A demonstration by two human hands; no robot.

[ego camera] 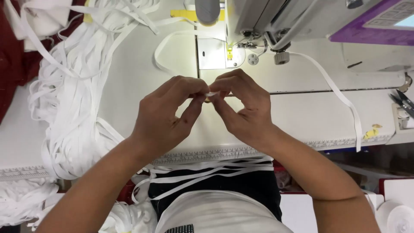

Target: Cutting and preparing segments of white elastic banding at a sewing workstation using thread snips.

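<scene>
- The left hand [166, 116] and the right hand [241, 108] meet above the middle of the table [302, 116], a little in from its near edge, where a printed ruler strip [207, 154] runs.
- Both hands are closed narrow: the thumb and first finger of each hand pinch the same small piece of white elastic band [211, 93]. The fingertips nearly touch each other.
- The visible piece of band lies between the two pinches, and its long axis goes left to right, about parallel to the near edge of the table. Neither hand is nearer to it; they hold it equally, one at each end.
- How the band continues under the fingers I cannot tell; the palms hide it.
- Straight behind the hands, toward the far edge, stands the sewing machine [276, 17], with its needle area and metal plate [213, 54] near but apart from the fingers.
- A loop of white band [166, 45] lies on the table at the left of the plate, and another strip [340, 97] runs from the machine and hangs over the near edge at the right.
- A big loose pile of white elastic bands [73, 99] covers the left side of the table, and some strands [207, 170] fall over the near edge onto the person's lap.
- Scissors [403, 103] rest at the right edge.
</scene>
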